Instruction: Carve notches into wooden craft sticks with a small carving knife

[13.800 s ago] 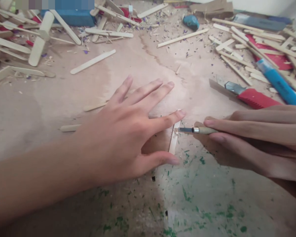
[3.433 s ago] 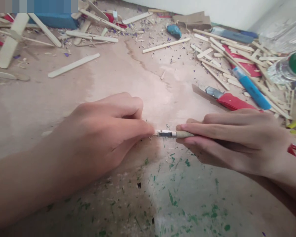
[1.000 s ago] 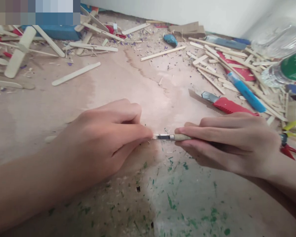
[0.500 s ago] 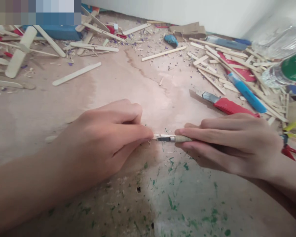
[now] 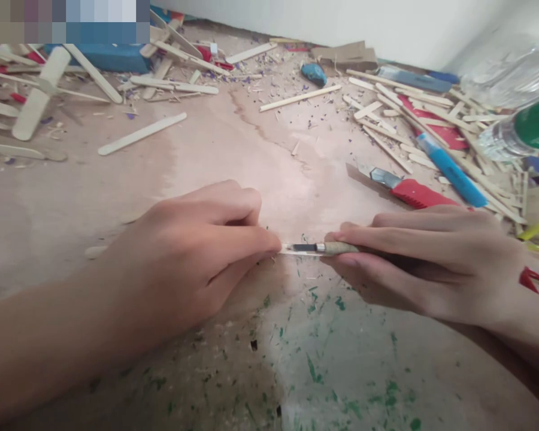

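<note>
Low over the table, my left hand (image 5: 211, 245) pinches the end of a thin wooden craft stick (image 5: 303, 252) between thumb and fingers; most of the stick is hidden. My right hand (image 5: 431, 257) is closed around the pale handle of a small carving knife (image 5: 336, 247). Its short dark blade points left and lies along the stick, just short of my left fingertips. Beyond my right hand rests a red utility knife (image 5: 420, 191) with its blade out.
Wooden sticks and shavings crowd the back left and right. A lone craft stick (image 5: 142, 133) lies behind my left hand. A blue marker-like tube (image 5: 453, 170), a clear bottle (image 5: 516, 129) and a blue lump (image 5: 313, 74) are also there. Green marks spot the table (image 5: 341, 359).
My right hand and the carving knife have shifted slightly right and away from me. The stick's pale edge now shows on the near side of the blade. My left hand stays nearly still.
</note>
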Demonstrator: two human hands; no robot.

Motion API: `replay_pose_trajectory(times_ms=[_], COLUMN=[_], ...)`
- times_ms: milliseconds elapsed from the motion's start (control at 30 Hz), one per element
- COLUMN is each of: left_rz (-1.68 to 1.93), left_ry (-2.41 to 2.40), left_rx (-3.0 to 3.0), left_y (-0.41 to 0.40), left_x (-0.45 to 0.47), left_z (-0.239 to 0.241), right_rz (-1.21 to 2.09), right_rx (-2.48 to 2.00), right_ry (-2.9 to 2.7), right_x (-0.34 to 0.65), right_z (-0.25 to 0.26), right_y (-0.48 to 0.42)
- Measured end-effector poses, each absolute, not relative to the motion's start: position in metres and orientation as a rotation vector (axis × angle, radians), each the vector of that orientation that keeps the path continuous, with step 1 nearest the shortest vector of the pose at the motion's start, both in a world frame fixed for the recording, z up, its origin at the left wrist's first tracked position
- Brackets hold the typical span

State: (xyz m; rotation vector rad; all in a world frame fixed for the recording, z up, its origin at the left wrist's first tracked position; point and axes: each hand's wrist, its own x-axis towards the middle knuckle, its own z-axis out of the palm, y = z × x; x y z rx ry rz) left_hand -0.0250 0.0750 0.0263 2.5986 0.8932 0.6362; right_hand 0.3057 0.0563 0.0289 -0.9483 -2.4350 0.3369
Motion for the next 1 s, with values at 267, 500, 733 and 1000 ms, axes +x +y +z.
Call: replay_pose_trajectory(times_ms=[267, 500, 733, 1000], left_rz=[0.625, 0.637, 0.632, 0.679], left_ry=[0.884, 0.853, 0.875, 0.867], left_rx=[2.585, 2.563, 2.498, 2.427], left_y=[0.073, 0.073, 0.071, 0.067], left_x=[-0.027, -0.028, -0.028, -0.027], left_z=[0.025, 0.026, 0.023, 0.018], right_rz=[0.408, 0.281, 0.351, 0.448], right_rx=[-1.005, -1.042, -0.954, -0.919], right_ry=[-2.313, -2.420, -2.363, -2.355], right_x=[0.305, 0.316, 0.313, 0.313], right_z=[0.031, 0.032, 0.031, 0.032], right_y=[0.053, 0.052, 0.057, 0.061])
